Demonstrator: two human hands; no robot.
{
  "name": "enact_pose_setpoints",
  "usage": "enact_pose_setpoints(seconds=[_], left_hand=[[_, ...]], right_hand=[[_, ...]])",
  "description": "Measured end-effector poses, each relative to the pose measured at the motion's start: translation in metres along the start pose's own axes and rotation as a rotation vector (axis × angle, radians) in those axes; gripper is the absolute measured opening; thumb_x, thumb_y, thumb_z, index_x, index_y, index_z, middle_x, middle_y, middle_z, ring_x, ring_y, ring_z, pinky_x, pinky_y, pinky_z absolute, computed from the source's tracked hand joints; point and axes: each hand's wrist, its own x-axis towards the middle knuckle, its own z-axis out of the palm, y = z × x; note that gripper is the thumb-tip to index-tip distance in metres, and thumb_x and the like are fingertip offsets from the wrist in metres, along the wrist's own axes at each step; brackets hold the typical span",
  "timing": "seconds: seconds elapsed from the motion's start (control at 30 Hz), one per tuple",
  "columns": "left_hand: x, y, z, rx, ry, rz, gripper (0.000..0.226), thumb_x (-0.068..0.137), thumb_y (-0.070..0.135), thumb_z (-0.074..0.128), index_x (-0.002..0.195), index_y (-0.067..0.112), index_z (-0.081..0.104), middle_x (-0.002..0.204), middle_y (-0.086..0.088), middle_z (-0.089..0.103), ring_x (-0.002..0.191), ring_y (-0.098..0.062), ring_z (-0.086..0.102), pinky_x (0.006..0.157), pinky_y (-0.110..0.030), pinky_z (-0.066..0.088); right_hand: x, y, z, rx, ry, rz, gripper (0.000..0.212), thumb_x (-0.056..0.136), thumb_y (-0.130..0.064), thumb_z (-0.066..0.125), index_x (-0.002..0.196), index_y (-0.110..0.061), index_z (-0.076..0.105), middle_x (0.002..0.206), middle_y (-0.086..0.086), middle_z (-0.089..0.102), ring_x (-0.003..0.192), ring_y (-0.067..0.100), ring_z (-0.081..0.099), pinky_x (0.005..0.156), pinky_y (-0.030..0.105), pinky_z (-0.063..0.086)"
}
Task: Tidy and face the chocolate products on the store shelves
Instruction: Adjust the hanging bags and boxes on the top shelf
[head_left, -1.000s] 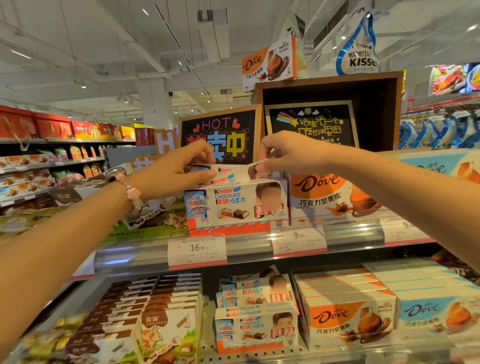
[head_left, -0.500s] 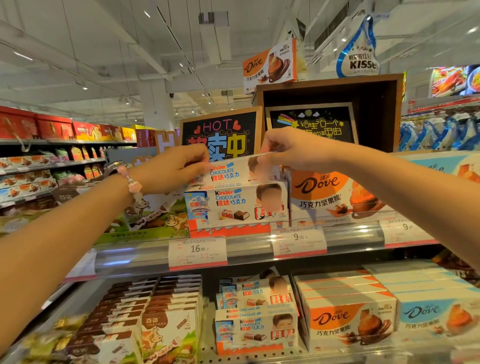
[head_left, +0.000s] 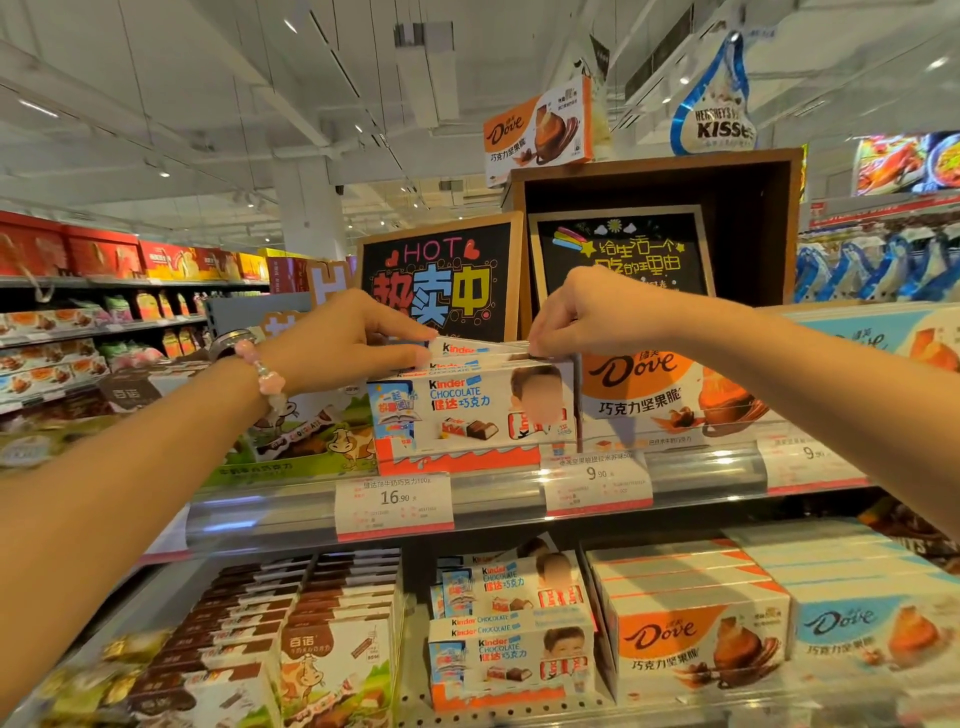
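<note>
On the upper shelf stands a row of white and orange Kinder chocolate boxes (head_left: 470, 415), the front one facing me. Behind it a second Kinder box (head_left: 470, 351) sits nearly upright, only its top edge showing. My left hand (head_left: 345, 340) pinches that box's left end and my right hand (head_left: 582, 314) pinches its right end. An orange Dove box (head_left: 670, 387) stands directly to the right of the Kinder row.
Price tags (head_left: 394, 501) hang on the clear shelf rail (head_left: 696, 465). The lower shelf holds brown cow-print boxes (head_left: 332, 649), more Kinder boxes (head_left: 511, 657) and Dove boxes (head_left: 696, 639). Chalkboard signs (head_left: 441, 278) stand behind the upper row.
The Kinder box held by both hands has been lowered from a tilted, raised position into the row behind the front box. Both hands came down with it.
</note>
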Motion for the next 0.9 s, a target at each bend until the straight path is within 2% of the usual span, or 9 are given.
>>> enact_pose_setpoints(seconds=[0.1,0.17,0.27,0.33,0.57,0.67,0.73,0.83,0.9], left_hand=[[0.003,0.005,0.000,0.032,0.002,-0.017,0.027,0.086,0.029,0.058,0.101,0.012,0.073,0.101,-0.006,0.072,0.089,-0.021,0.067,0.073,-0.039,0.057],[0.006,0.007,-0.002,0.005,0.019,-0.043,0.025,0.087,0.024,0.059,0.101,0.007,0.072,0.095,-0.007,0.072,0.087,-0.020,0.067,0.070,-0.031,0.057],[0.014,0.009,-0.001,0.062,0.000,-0.049,0.025,0.086,0.019,0.062,0.109,0.011,0.066,0.100,0.003,0.068,0.088,-0.008,0.063,0.069,-0.018,0.054],[0.016,0.010,0.001,0.118,-0.037,-0.055,0.025,0.088,0.020,0.060,0.112,0.014,0.065,0.098,0.007,0.064,0.086,-0.002,0.059,0.070,-0.016,0.050],[0.016,0.010,0.005,0.141,-0.060,-0.055,0.014,0.092,0.022,0.054,0.098,0.017,0.064,0.093,0.006,0.063,0.084,-0.005,0.058,0.067,-0.016,0.046],[0.016,0.008,0.006,0.121,-0.016,-0.053,0.009,0.094,0.021,0.050,0.090,0.021,0.058,0.093,0.004,0.062,0.083,-0.006,0.059,0.066,-0.017,0.047],[0.015,0.006,0.004,0.021,0.064,-0.070,0.011,0.095,0.019,0.047,0.092,0.014,0.057,0.097,0.000,0.063,0.088,-0.008,0.061,0.069,-0.022,0.054],[0.014,0.004,0.002,-0.069,0.103,-0.086,0.017,0.096,0.017,0.045,0.101,0.004,0.055,0.103,-0.006,0.064,0.092,-0.008,0.062,0.072,-0.022,0.055],[0.014,0.004,0.002,-0.081,0.091,-0.081,0.014,0.095,0.015,0.047,0.096,0.005,0.057,0.102,-0.010,0.065,0.093,-0.015,0.063,0.076,-0.025,0.055]], right_hand=[[0.000,0.000,0.000,0.005,-0.010,0.015,0.043,0.085,-0.033,0.055,0.074,0.006,0.068,0.102,0.029,0.064,0.098,0.040,0.061,0.083,0.053,0.051],[0.002,0.000,-0.004,0.011,-0.035,0.025,0.040,0.088,-0.030,0.055,0.086,0.007,0.069,0.103,0.026,0.065,0.095,0.037,0.062,0.085,0.048,0.052],[0.005,-0.005,-0.008,0.003,-0.042,0.030,0.022,0.091,-0.024,0.058,0.104,-0.010,0.070,0.094,-0.004,0.066,0.083,0.005,0.059,0.077,0.023,0.050],[0.008,-0.007,-0.006,0.010,-0.054,0.026,0.021,0.093,-0.023,0.057,0.109,-0.015,0.068,0.088,-0.015,0.060,0.080,-0.001,0.055,0.072,0.014,0.043],[0.010,-0.002,0.006,0.014,-0.013,0.034,0.018,0.094,-0.018,0.056,0.102,-0.013,0.071,0.092,-0.008,0.063,0.082,0.003,0.057,0.070,0.011,0.042],[0.009,-0.003,0.004,0.047,-0.019,0.050,0.018,0.093,-0.023,0.058,0.103,-0.014,0.070,0.096,-0.003,0.066,0.088,0.010,0.059,0.077,0.019,0.046],[0.008,-0.003,0.004,0.068,-0.012,0.062,0.021,0.091,-0.025,0.059,0.106,-0.014,0.068,0.098,0.000,0.066,0.090,0.014,0.059,0.079,0.027,0.047],[0.009,-0.002,0.004,0.115,0.035,0.055,0.019,0.092,-0.024,0.059,0.108,-0.016,0.064,0.099,-0.003,0.061,0.092,0.012,0.055,0.075,0.024,0.042],[0.010,-0.001,0.003,0.156,0.062,0.090,0.020,0.091,-0.022,0.060,0.110,-0.016,0.061,0.106,-0.001,0.060,0.100,0.015,0.054,0.082,0.028,0.042]])
